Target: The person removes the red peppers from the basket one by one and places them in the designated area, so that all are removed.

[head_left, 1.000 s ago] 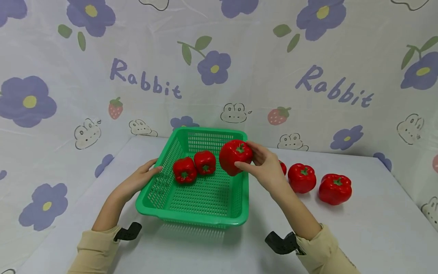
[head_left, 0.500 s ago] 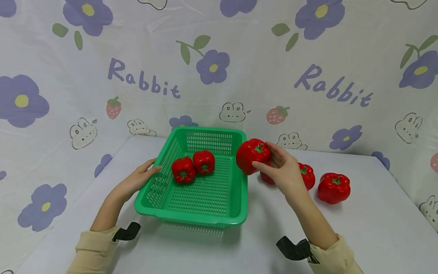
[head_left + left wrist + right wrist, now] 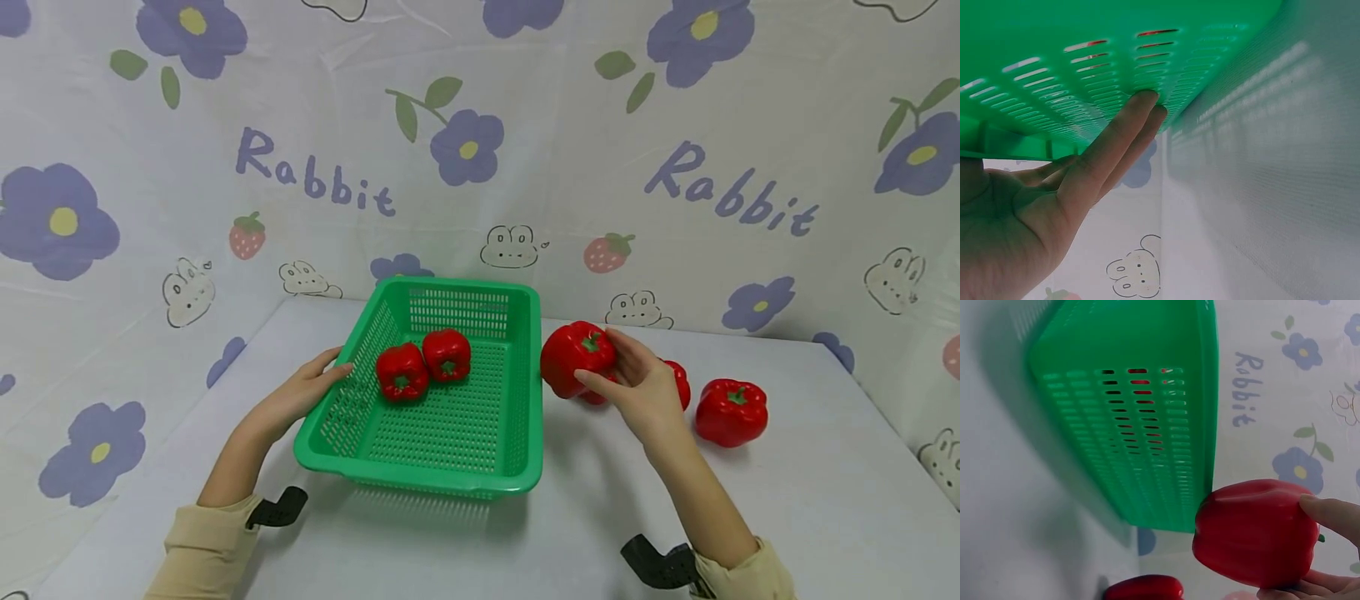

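Observation:
My left hand [image 3: 303,392] holds the left side of a green plastic basket [image 3: 420,477], thumb over the rim. In the left wrist view, its straight fingers [image 3: 1113,144] lie against the slotted outer wall. My right hand [image 3: 645,387] grips a red bell pepper [image 3: 573,358] between thumb and fingers, just outside the basket's right rim. The right wrist view shows this bell pepper [image 3: 1257,534] above the table, its side at the rim's edge. Two red bell peppers [image 3: 402,372] lie side by side in the basket.
Behind the held pepper, another bell pepper [image 3: 596,393] shows partly on the white table [image 3: 817,492]. A second pepper [image 3: 681,382] is partly hidden by the right hand, and a third pepper [image 3: 731,412] stands farther right. A patterned cloth [image 3: 570,125] hangs behind the table.
My right hand has carried its bell pepper from over the basket's right side outward to the right, then slightly lower. The left hand and the basket have stayed nearly still.

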Available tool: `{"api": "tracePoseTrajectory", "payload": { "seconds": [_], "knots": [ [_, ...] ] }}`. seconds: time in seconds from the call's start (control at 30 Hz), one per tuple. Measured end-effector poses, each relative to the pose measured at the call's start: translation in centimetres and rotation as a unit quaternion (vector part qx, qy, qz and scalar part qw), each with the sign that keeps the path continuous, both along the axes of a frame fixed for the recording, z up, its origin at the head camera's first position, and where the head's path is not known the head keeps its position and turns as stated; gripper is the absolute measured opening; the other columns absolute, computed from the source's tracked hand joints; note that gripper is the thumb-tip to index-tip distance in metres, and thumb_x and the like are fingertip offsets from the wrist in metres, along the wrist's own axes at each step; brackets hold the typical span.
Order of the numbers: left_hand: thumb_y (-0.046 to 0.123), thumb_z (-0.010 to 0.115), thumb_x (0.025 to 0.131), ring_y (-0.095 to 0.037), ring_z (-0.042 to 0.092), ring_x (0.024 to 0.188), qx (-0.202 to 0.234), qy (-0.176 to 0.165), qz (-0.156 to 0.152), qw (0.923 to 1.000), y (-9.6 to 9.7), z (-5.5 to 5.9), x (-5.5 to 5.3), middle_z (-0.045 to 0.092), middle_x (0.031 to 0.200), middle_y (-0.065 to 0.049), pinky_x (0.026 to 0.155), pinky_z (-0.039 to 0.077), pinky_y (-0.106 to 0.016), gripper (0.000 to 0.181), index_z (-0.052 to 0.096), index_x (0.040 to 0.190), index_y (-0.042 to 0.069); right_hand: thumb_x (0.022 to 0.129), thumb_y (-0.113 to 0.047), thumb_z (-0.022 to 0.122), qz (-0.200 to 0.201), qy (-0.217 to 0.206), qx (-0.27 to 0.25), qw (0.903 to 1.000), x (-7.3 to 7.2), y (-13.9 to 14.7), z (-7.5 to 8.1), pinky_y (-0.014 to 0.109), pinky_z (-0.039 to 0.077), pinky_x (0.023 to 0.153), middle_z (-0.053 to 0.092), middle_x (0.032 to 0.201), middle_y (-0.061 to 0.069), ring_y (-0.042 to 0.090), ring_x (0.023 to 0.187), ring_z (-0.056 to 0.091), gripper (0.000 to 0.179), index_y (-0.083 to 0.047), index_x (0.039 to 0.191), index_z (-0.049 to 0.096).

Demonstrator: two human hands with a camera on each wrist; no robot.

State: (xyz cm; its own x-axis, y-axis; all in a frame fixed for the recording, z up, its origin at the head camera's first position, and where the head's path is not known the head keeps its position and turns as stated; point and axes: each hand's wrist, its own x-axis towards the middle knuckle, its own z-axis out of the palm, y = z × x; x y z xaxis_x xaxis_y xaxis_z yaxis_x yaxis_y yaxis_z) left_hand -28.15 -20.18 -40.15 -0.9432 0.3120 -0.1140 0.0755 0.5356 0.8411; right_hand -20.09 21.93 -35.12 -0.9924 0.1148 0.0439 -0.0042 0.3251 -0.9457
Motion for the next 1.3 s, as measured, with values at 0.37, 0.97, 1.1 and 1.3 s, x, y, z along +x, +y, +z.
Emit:
{"api": "tracePoseTrajectory", "payload": {
  "seconds": [0.37,0.97,1.1,1.3],
  "knots": [
    [0.044,0.037,0.104,-0.039,0.036,0.137,-0.001,-0.004,0.0,1.0,0.0,0.0,0.1,0.023,0.158,-0.023,0.108,0.036,-0.056,0.067,0.014,0.157,0.009,0.091,-0.022,0.071,0.003,-0.011,0.008,0.9999,0.2,0.8,-2.2,0.037,0.037,0.108,0.035,0.158,0.011,0.027,0.147,0.031,0.078,-0.014,0.155,0.028],
    [0.044,0.038,0.104,-0.038,0.04,0.134,0.0,-0.003,0.002,1.0,0.1,0.0,0.1,0.025,0.157,-0.023,0.106,0.038,-0.054,0.067,0.015,0.157,0.01,0.09,-0.016,0.071,0.0,-0.035,0.038,0.9987,0.3,1.7,-5.4,0.045,0.036,0.11,0.031,0.157,0.02,0.036,0.147,0.027,0.079,-0.005,0.154,0.027],
    [0.045,0.038,0.104,-0.038,0.04,0.134,0.0,-0.003,0.003,1.0,0.1,0.0,0.2,0.024,0.157,-0.023,0.107,0.038,-0.054,0.067,0.014,0.157,0.01,0.089,-0.015,0.071,0.0,-0.036,0.04,0.9985,0.4,1.9,-5.8,0.045,0.036,0.11,0.031,0.157,0.02,0.036,0.147,0.027,0.079,-0.005,0.154,0.027],
    [0.044,0.038,0.104,-0.039,0.039,0.135,-0.001,-0.005,0.005,1.0,0.1,0.0,0.2,0.024,0.158,-0.023,0.108,0.037,-0.056,0.067,0.014,0.157,0.01,0.089,-0.014,0.071,0.003,-0.036,0.039,0.9986,0.4,2.1,-6.2,0.045,0.036,0.11,0.031,0.158,0.02,0.036,0.147,0.027,0.078,-0.006,0.154,0.027]
  ]
}}
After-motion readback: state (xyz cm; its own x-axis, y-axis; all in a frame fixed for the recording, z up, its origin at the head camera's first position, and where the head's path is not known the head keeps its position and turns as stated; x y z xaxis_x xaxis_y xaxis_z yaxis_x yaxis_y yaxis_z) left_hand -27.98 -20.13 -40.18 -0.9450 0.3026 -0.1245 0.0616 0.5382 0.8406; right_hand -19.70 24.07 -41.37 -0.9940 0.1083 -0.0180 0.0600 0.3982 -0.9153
